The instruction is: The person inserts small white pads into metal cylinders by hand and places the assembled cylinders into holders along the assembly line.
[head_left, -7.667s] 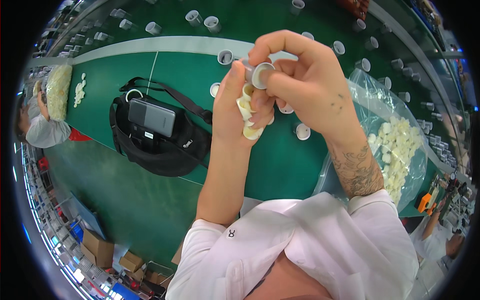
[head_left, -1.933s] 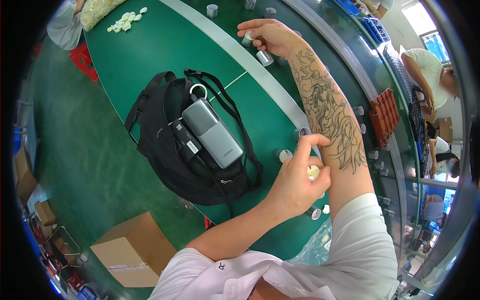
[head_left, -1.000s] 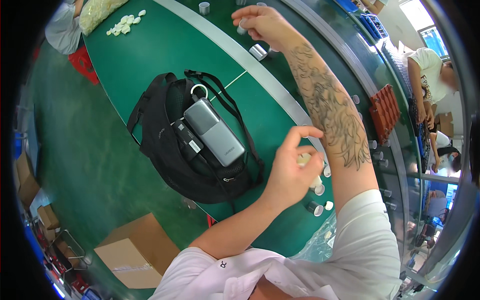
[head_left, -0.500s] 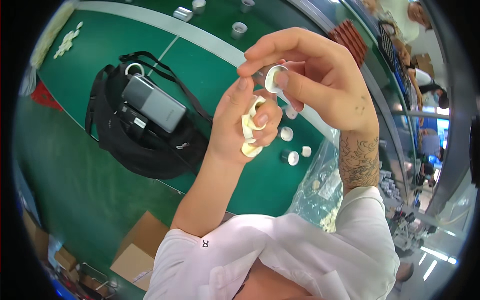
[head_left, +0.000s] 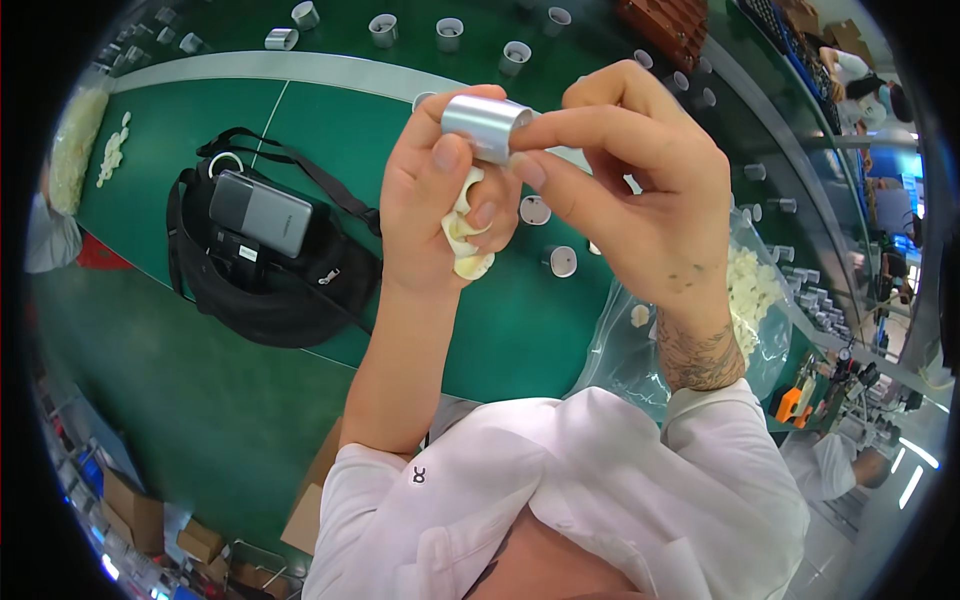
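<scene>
My left hand (head_left: 412, 215) grips a short silver metal cylinder (head_left: 475, 122) between thumb and forefinger, lying sideways with one end facing right. Several cream-white soft-looking pieces (head_left: 460, 232) are tucked under the other fingers of the same hand. At the cylinder's right end is my right hand (head_left: 655, 185), its forefinger at the opening and its thumb close to the lower rim. Whether anything small sits between those fingertips is hidden. Below the hands, a silver cup (head_left: 560, 262) lies on the green table (head_left: 530, 340), and another cup (head_left: 535, 210) is just beyond it.
Left of my arms a black bag (head_left: 270, 310) carries a grey power bank (head_left: 262, 213). A clear plastic bag (head_left: 620, 350) with cream pieces (head_left: 750, 290) lies at right. Several silver cups (head_left: 450, 35) stand beyond the pale table edge (head_left: 370, 75). Orange-handled tools (head_left: 795, 402) lie far right.
The cylinder has passed from my right fingers into my left thumb and forefinger and turned sideways. My right forefinger has moved to its open end. The view has shifted right.
</scene>
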The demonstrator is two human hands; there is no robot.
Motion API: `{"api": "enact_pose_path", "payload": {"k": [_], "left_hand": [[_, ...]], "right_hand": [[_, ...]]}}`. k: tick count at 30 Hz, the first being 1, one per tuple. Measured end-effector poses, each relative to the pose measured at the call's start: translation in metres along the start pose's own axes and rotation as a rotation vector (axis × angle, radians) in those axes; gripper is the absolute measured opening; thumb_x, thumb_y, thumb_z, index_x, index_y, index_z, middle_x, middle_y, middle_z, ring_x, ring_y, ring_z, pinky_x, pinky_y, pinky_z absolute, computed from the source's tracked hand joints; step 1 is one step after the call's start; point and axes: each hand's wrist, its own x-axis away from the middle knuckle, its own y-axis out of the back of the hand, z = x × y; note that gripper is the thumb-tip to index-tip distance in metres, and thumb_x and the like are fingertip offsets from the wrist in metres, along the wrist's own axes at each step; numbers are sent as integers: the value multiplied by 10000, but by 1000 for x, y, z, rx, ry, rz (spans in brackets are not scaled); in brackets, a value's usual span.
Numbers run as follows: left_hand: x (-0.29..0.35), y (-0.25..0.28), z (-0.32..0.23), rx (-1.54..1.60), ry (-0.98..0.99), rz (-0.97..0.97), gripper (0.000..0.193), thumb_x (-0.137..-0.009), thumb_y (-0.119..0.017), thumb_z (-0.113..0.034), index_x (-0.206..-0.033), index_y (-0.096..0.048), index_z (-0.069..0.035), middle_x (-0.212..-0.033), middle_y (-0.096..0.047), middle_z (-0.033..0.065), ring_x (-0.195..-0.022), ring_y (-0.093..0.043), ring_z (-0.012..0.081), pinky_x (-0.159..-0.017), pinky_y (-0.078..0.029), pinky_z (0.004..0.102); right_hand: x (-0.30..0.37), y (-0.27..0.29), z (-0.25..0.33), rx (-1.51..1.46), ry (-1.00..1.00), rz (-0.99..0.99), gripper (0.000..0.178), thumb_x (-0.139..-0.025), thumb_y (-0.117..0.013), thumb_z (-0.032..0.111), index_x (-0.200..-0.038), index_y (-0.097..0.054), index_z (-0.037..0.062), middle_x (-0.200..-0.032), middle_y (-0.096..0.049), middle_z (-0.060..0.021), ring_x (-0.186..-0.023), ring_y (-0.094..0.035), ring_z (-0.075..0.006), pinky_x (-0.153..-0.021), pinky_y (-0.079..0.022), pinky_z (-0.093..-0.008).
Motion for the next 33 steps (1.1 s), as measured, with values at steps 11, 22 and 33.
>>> {"api": "enact_pose_path", "payload": {"k": [11,22,33], "left_hand": [[-2,9,6,-174,-44,77,407,-1037,-620,-252,-1315,-518,27,-713,-617,85,-506,-505,73,-397,-359,207],[-1,-3,10,-182,4,-56,420,-1051,-587,-306,-1289,-541,37,-663,-572,65,-480,-490,75,-382,-351,213],[1,0,9,-5,49,-131,410,-1057,-568,-327,-1271,-537,22,-636,-545,46,-448,-426,76,-377,-335,209]], "right_hand": [[14,-6,-2,-62,-125,-62,154,-818,-755,-55,-964,-746,-7,-844,-588,1,-658,-517,-39,-556,-365,-196],[12,-16,0,-62,-166,-209,84,-773,-731,-13,-833,-679,14,-820,-549,36,-600,-402,-21,-528,-297,-198],[17,-12,-3,19,-101,-196,115,-752,-728,-6,-837,-660,30,-886,-584,-1,-631,-512,-41,-528,-399,-190]]}}
